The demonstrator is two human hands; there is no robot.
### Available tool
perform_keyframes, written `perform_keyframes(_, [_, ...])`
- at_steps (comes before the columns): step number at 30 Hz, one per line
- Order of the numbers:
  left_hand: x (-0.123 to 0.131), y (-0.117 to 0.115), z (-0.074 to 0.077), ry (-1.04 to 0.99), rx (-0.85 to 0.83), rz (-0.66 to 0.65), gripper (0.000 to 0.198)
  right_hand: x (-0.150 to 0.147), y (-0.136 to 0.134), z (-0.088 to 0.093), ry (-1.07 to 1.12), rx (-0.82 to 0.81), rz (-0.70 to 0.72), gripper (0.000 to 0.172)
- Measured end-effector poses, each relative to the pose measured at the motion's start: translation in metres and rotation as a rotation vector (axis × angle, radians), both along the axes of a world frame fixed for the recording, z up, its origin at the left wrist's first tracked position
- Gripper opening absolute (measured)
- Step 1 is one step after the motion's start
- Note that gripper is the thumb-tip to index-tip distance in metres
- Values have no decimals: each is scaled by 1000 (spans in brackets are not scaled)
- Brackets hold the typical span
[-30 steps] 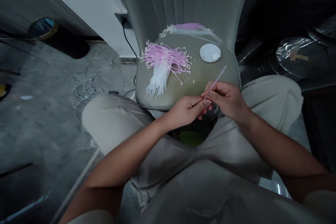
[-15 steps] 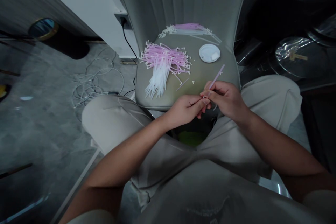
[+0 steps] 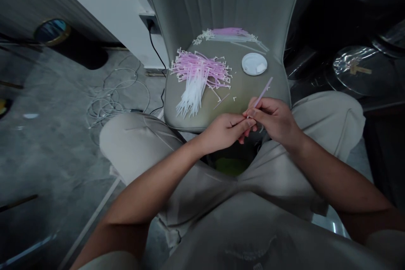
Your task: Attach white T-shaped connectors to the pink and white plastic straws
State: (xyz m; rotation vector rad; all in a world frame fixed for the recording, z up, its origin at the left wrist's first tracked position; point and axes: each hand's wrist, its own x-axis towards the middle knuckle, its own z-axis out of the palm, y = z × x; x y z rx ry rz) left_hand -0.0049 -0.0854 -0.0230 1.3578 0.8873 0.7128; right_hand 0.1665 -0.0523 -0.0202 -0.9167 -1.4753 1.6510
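A thin pink tube (image 3: 263, 92) slants up out of my right hand (image 3: 274, 120), whose thumb and fingers are closed on it. Near its upper end a small white piece sticks out sideways. My left hand (image 3: 226, 131) meets the right at the fingertips, pinched on the tube's lower end, which the fingers mostly hide. Below the right hand a pale strip end (image 3: 261, 129) pokes out. On the seat to the left lies a heap of pink tubes with white angled ends (image 3: 202, 67), with a fan of white tubes (image 3: 192, 93) over its front.
The grey chair (image 3: 240, 105) carries it all. A round white lid (image 3: 254, 64) holds a small white block. Farther back lies a row of pink and white tubes (image 3: 230, 34). Small loose bits (image 3: 234, 98) lie near the hands. A coiled cable (image 3: 110, 101) is on the floor.
The view has shifted very slightly. Both hands stay together on the pink tube, with hardly any movement.
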Motion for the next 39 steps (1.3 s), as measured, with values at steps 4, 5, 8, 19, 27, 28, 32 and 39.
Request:
perform_keyframes(4, [0,1,2,13,-19,0,39,-1,-1,-2,13,-9,-11,18])
perform_keyframes(5, [0,2,2,14,-19,-2,39,-1,-1,-3,13,-13,-14,18])
perform_keyframes(8, [0,2,1,23,-12,-3,38,-2,0,-3,15,-31,-15,18])
perform_keyframes(19, [1,1,0,1,-13,38,40,-2,2,-1,44,-75,7,19])
perform_keyframes(27, [0,2,1,-3,-6,24,36,-3,1,-4,61,-84,-11,19])
perform_keyframes(28, [0,2,0,-3,-2,22,36,-3,1,-4,57,-84,-18,19])
perform_keyframes(32, [0,3,-1,2,3,23,36,-4,1,-4,46,-86,-23,20])
perform_keyframes(39, [-3,6,3,66,78,97,45,-5,2,-6,50,-97,-62,23])
